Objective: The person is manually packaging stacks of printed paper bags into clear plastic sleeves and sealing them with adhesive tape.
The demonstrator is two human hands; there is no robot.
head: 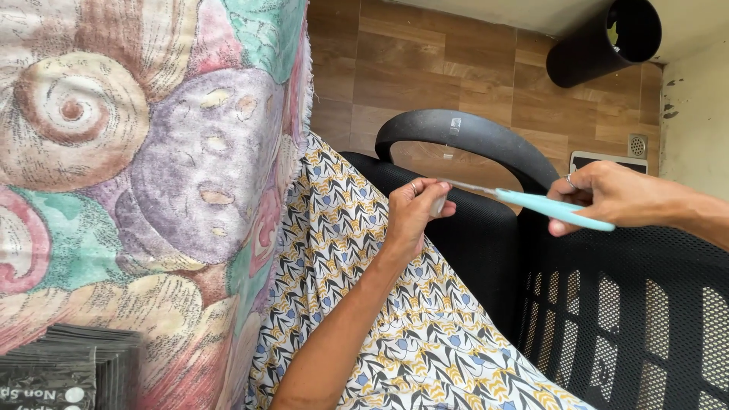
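My left hand [414, 212] is raised over a patterned white, yellow and blue fabric [364, 304] and pinches a small pale piece, perhaps clear tape, between its fingertips. My right hand [615, 193] grips light-blue-handled scissors [543, 203], whose blades point left and reach the piece at my left fingertips. Whether the blades are apart cannot be told. A strip of clear tape [453, 135] sticks on the black curved chair armrest [471, 137] just behind.
A large cushion [137, 175] with a shell print fills the left side. A black mesh chair back [630, 311] lies at lower right. A black tube [604, 42] rests on the wooden floor [425, 61]. Dark packets [68, 372] sit at bottom left.
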